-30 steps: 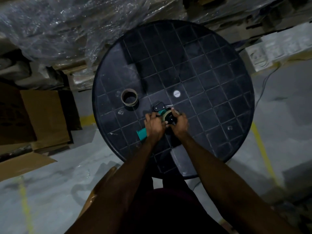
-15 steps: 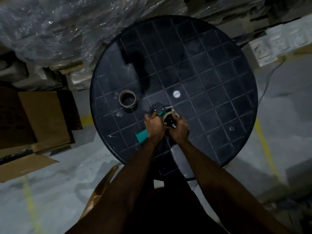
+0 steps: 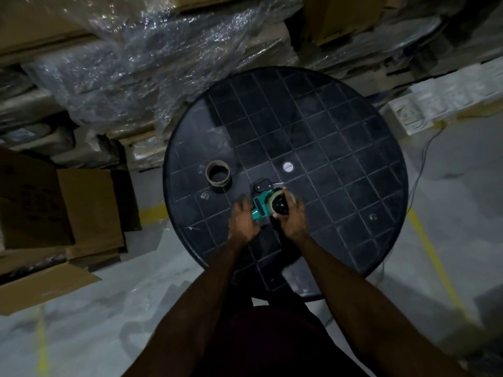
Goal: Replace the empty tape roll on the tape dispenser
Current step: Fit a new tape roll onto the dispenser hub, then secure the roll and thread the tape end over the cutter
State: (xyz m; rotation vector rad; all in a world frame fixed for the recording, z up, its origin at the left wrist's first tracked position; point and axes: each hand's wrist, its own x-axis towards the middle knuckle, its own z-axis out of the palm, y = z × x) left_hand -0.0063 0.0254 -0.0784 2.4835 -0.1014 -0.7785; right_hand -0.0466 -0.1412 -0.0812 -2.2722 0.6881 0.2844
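We have one view only, worn on the head, looking steeply down from above onto a round black table [image 3: 353,148]. Both forearms enter from six o'clock; wrapped cartons [image 3: 130,58] lie at twelve. The tabletop sits at arm's reach.

table [image 3: 353,164]: dark, grid-scored, slight sheen | empty roll [image 3: 217,174]: matt cardboard | dispenser [image 3: 261,207]: teal plastic

The room is dim. A round black table [image 3: 353,148] with a grid top stands on a grey floor [image 3: 109,308] with yellow lines. Brown boxes [image 3: 81,202] sit at nine o'clock; shiny plastic-wrapped stacks [image 3: 136,63] at eleven.
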